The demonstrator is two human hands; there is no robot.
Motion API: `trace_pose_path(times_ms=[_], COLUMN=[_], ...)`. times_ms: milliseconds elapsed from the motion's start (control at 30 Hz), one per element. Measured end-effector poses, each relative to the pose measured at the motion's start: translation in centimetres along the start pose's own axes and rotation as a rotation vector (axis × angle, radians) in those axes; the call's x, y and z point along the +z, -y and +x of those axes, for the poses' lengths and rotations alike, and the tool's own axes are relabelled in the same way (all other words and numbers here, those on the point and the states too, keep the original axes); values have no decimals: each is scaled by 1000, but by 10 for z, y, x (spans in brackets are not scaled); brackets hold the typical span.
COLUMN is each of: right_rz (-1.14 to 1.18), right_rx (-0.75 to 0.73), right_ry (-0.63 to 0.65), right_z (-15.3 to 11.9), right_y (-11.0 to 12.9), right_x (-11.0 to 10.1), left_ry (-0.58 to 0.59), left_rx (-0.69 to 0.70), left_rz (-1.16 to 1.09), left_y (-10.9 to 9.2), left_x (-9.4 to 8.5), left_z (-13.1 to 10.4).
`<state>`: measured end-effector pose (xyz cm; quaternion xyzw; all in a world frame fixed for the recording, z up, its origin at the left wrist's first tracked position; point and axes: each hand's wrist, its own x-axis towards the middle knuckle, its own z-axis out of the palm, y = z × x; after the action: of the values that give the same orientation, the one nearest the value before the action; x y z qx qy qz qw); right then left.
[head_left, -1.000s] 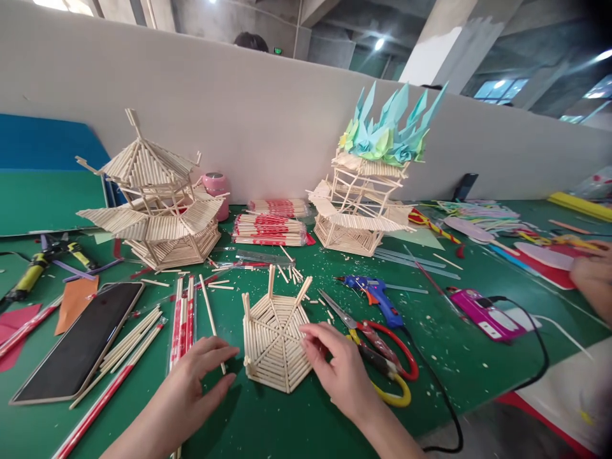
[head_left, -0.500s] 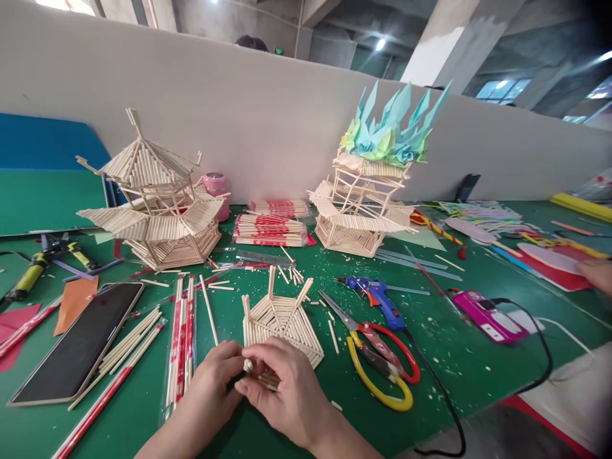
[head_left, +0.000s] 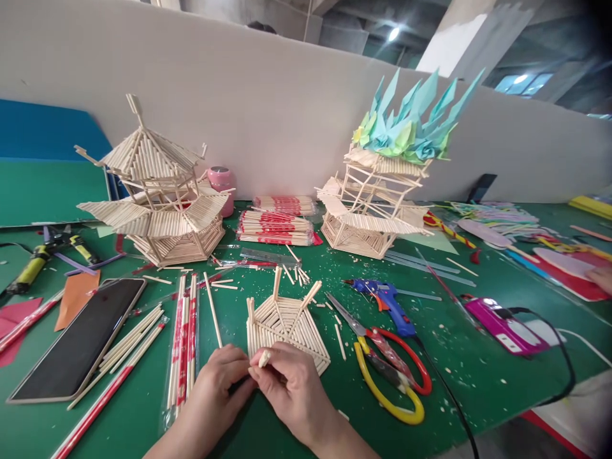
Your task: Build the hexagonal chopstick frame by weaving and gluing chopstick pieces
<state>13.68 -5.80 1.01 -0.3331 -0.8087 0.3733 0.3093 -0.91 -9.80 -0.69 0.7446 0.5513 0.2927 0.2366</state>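
Observation:
In the head view, the hexagonal wooden stick base (head_left: 282,325) lies on the table with upright stick posts at several corners. My right hand (head_left: 291,389) is closed over its near corner, and the pale end of a short wooden stick (head_left: 264,359) pokes up between thumb and forefinger. My left hand (head_left: 224,386) curls just left of the base, its fingertips meeting those of the right. Whatever it grips is hidden by the fingers. Right of the base lie scissors (head_left: 380,357) with red and yellow handles and a blue glue gun (head_left: 385,299).
Two stick pavilions (head_left: 162,197) stand at the back, the right one topped with blue paper spikes (head_left: 411,121). Bundled sticks (head_left: 275,226) sit between them. A phone (head_left: 79,341), loose sticks and packets lie left. A purple power strip (head_left: 509,325) and another person's hand (head_left: 602,277) are right.
The view has shifted slightly. My right hand's fingers have drawn in more tightly, and the stick end has moved from between my hands to above the right thumb.

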Motion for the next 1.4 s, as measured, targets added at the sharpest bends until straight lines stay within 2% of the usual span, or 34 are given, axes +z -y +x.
trace_pose_path(times_ms=[633, 800, 900, 1033, 1200, 1400], right_rz=[44, 32, 73, 36, -128, -234], right_rx=[28, 16, 45, 75, 108, 109], right_ry=[-21, -2, -5, -103, -316, -393], right_z=[0, -3, -8, -20, -37, -41], right_y=[-4, -4, -3, -5, -21, -37], right_x=[4, 5, -2, -24, -52, -56], left_ry=[-5, -2, 28, 63, 16, -109], left_rx=[8, -29, -70, -119, -115, -101], left_rz=[-19, -45, -65, -59, -35, 143], left_y=[4, 4, 0, -4, 6, 24], left_x=[2, 2, 0, -7, -16, -26], left_z=[2, 0, 1, 0, -13, -29])
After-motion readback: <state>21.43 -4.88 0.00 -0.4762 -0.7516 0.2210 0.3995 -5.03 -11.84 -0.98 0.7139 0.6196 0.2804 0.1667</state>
